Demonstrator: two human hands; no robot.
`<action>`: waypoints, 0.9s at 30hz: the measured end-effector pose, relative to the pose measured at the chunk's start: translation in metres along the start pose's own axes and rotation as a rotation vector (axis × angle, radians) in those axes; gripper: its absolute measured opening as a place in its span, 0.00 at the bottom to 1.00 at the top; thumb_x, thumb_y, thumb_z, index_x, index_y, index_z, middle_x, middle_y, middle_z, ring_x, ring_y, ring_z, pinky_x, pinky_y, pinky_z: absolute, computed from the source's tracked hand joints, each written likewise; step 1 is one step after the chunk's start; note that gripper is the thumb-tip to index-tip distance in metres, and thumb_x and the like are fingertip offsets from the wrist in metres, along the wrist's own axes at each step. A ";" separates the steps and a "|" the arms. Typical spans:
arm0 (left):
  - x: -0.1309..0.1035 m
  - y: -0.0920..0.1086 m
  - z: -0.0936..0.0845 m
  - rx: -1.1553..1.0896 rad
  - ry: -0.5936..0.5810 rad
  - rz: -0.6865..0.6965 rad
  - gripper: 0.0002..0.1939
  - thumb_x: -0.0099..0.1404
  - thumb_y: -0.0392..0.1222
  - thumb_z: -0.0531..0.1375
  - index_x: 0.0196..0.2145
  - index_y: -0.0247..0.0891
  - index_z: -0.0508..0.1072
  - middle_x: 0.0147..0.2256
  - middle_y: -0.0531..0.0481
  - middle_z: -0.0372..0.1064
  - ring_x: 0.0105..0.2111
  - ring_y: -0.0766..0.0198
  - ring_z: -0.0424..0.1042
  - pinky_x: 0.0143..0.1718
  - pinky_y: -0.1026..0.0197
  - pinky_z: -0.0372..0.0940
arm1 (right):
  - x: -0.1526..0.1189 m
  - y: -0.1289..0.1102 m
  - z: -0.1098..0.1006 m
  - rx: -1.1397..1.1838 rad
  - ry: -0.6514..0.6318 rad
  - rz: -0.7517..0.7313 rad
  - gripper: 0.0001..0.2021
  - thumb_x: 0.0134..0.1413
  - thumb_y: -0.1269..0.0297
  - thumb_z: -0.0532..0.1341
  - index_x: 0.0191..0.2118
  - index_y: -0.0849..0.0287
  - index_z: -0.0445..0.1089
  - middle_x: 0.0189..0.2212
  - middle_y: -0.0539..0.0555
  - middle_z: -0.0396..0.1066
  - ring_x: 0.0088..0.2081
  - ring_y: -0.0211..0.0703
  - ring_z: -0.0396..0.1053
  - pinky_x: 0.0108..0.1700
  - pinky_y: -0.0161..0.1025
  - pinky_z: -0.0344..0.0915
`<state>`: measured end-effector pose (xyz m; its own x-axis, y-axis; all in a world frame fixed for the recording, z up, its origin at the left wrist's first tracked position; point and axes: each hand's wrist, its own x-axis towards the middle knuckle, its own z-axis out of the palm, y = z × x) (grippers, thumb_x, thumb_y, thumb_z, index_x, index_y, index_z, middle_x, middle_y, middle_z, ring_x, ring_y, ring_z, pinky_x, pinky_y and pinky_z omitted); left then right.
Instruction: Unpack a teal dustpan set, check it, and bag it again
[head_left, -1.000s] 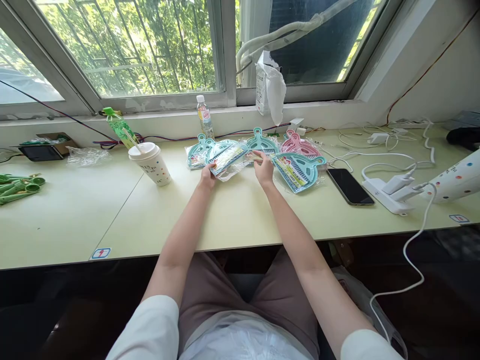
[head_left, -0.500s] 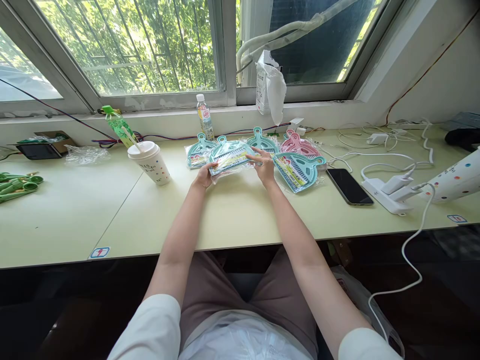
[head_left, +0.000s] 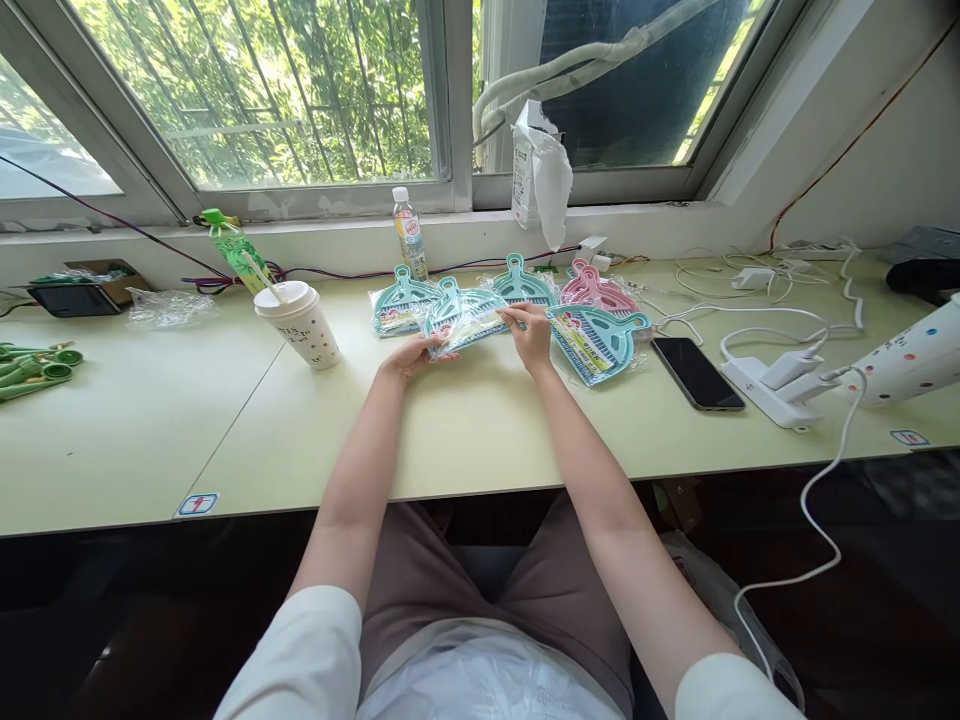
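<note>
My left hand (head_left: 411,356) supports the lower left edge of a teal dustpan-and-brush set (head_left: 463,316) in clear plastic wrap, with fingers partly under it. At the packet's right edge, my right hand (head_left: 529,338) pinches the wrapper between thumb and fingers. The held packet is tilted just above the table. Around it lie more wrapped sets: a teal dustpan (head_left: 405,292) behind on the left, another teal dustpan (head_left: 523,284) behind, a pink dustpan (head_left: 596,287) to its right, and a teal dustpan (head_left: 600,342) just right of my right hand.
A lidded paper cup (head_left: 298,325) with a straw and a green-capped bottle (head_left: 238,250) stand left. A clear bottle (head_left: 409,232) is behind the sets. On the right lie a phone (head_left: 697,373), a power strip (head_left: 776,390) and white cables. Green items (head_left: 34,370) sit far left.
The packet has turned and tipped in my hands, its wrap now catching more light. My left hand has slid lower and under it; my right fingers have closed on the wrapper's edge.
</note>
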<state>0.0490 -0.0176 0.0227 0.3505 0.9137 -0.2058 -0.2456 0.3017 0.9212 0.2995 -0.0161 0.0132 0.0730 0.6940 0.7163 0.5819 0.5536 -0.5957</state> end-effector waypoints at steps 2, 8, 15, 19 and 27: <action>0.001 -0.001 0.000 0.051 -0.043 -0.021 0.20 0.61 0.27 0.60 0.51 0.29 0.69 0.38 0.43 0.76 0.35 0.58 0.80 0.29 0.67 0.76 | -0.001 0.003 0.002 -0.043 0.037 -0.027 0.12 0.64 0.58 0.58 0.42 0.52 0.80 0.40 0.55 0.75 0.44 0.49 0.70 0.54 0.48 0.65; 0.004 -0.003 -0.003 0.150 -0.110 -0.014 0.16 0.59 0.28 0.63 0.46 0.30 0.70 0.36 0.43 0.76 0.30 0.62 0.79 0.25 0.69 0.72 | -0.001 0.004 0.005 0.070 0.054 0.012 0.13 0.63 0.57 0.58 0.41 0.52 0.80 0.53 0.57 0.68 0.51 0.50 0.68 0.54 0.48 0.67; -0.001 -0.001 -0.001 0.237 -0.078 0.019 0.13 0.58 0.31 0.65 0.40 0.33 0.70 0.31 0.47 0.74 0.24 0.65 0.76 0.19 0.69 0.67 | 0.000 -0.004 0.001 0.282 -0.025 0.231 0.23 0.58 0.60 0.61 0.60 0.47 0.67 0.58 0.57 0.67 0.58 0.51 0.65 0.56 0.50 0.67; -0.001 0.002 0.003 0.195 0.041 0.047 0.11 0.59 0.37 0.64 0.40 0.34 0.72 0.31 0.49 0.73 0.21 0.70 0.71 0.21 0.67 0.67 | 0.000 0.004 0.006 0.548 -0.138 0.572 0.30 0.50 0.65 0.64 0.62 0.54 0.65 0.53 0.58 0.72 0.49 0.47 0.71 0.48 0.47 0.74; 0.001 0.004 0.008 0.120 0.092 0.175 0.29 0.64 0.51 0.61 0.61 0.39 0.65 0.39 0.46 0.76 0.34 0.63 0.77 0.34 0.64 0.71 | 0.002 0.019 0.015 0.707 -0.041 0.776 0.27 0.44 0.70 0.63 0.55 0.65 0.70 0.38 0.56 0.76 0.37 0.43 0.74 0.45 0.46 0.76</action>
<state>0.0557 -0.0178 0.0284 0.2267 0.9719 -0.0641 -0.1846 0.1075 0.9769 0.2986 0.0025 -0.0016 0.1888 0.9811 0.0418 -0.2192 0.0836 -0.9721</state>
